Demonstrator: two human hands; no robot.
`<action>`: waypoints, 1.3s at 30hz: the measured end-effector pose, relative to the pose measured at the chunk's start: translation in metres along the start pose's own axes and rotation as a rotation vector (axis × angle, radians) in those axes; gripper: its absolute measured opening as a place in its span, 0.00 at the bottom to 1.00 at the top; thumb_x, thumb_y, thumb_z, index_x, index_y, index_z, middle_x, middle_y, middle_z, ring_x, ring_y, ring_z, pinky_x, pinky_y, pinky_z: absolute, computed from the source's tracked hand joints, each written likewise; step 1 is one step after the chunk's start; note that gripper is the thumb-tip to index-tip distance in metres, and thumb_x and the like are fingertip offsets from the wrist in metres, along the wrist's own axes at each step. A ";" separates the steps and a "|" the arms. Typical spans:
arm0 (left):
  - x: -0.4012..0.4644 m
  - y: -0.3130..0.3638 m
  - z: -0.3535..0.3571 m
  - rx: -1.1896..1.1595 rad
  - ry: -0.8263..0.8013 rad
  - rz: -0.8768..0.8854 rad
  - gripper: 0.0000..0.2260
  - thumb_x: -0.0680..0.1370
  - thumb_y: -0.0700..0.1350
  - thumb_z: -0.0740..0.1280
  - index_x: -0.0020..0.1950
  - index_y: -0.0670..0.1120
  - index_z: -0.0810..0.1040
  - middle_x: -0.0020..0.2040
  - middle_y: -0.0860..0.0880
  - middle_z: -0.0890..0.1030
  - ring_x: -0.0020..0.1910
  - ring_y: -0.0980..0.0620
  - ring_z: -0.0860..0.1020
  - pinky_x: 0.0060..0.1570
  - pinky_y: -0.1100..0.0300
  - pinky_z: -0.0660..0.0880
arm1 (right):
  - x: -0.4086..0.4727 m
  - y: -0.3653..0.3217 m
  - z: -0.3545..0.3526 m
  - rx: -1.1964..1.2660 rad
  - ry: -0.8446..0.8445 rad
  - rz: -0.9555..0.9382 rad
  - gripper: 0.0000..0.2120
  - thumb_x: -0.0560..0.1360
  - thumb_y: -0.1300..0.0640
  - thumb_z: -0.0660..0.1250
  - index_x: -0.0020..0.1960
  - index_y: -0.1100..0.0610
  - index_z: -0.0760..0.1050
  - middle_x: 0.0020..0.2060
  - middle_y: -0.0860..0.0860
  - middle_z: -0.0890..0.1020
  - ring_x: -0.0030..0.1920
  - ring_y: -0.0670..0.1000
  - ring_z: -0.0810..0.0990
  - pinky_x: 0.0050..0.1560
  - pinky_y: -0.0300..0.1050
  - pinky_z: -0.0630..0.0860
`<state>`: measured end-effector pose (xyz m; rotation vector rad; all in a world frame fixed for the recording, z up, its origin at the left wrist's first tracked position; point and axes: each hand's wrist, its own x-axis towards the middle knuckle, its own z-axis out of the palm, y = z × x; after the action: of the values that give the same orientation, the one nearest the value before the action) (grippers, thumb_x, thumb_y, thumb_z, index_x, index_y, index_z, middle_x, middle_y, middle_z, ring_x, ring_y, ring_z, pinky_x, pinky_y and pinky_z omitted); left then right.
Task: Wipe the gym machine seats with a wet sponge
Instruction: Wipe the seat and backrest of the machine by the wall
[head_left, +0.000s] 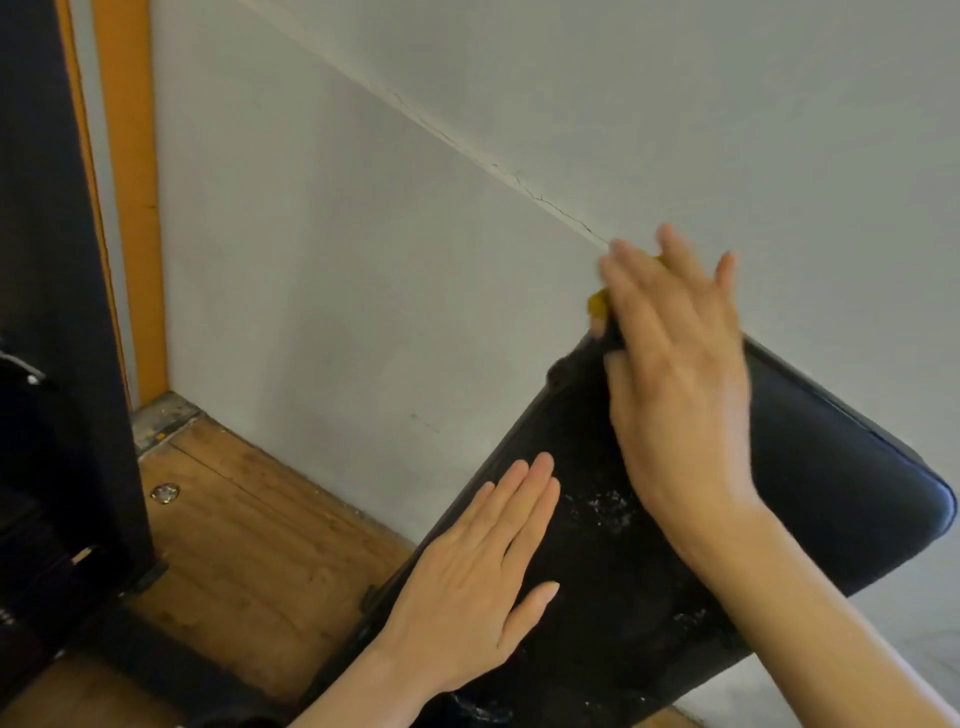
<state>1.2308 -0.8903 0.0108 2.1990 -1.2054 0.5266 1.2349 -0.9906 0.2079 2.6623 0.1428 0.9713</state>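
A black padded gym seat (810, 483) slants from the lower middle up to the right, with white foam specks on its near face. My right hand (680, 374) lies flat over a yellow sponge (598, 305) at the seat's top left edge, fingers spread and straight; only a corner of the sponge shows. My left hand (483, 582) rests flat on the seat's lower left side, fingers straight and together.
A pale wall (415, 208) with a diagonal crack stands right behind the seat. A wooden floor (249, 530) with a small metal fitting (165, 492) lies to the left. A dark machine frame (57, 364) and an orange door frame (135, 208) fill the left edge.
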 end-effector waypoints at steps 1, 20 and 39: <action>0.000 0.000 0.000 -0.005 0.001 -0.006 0.33 0.84 0.59 0.50 0.82 0.43 0.44 0.82 0.44 0.45 0.80 0.48 0.50 0.74 0.51 0.55 | -0.010 -0.006 0.005 -0.057 -0.052 -0.102 0.22 0.74 0.67 0.65 0.68 0.64 0.72 0.68 0.60 0.73 0.73 0.61 0.64 0.75 0.60 0.52; 0.000 0.003 0.010 -0.037 0.027 -0.040 0.31 0.84 0.59 0.48 0.81 0.45 0.42 0.82 0.45 0.43 0.80 0.48 0.48 0.77 0.53 0.53 | -0.053 0.000 0.020 -0.063 -0.051 -0.187 0.23 0.80 0.63 0.57 0.75 0.61 0.63 0.75 0.56 0.63 0.76 0.57 0.56 0.77 0.57 0.43; 0.000 0.002 0.011 0.003 0.061 -0.027 0.32 0.84 0.58 0.47 0.81 0.42 0.40 0.82 0.45 0.40 0.81 0.48 0.44 0.77 0.50 0.51 | -0.079 0.001 0.025 0.208 0.231 0.299 0.29 0.73 0.76 0.63 0.72 0.64 0.65 0.73 0.58 0.64 0.77 0.59 0.52 0.76 0.59 0.43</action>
<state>1.2295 -0.8985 0.0034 2.1825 -1.1424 0.5798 1.1904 -1.0133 0.1420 2.8027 -0.1157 1.4307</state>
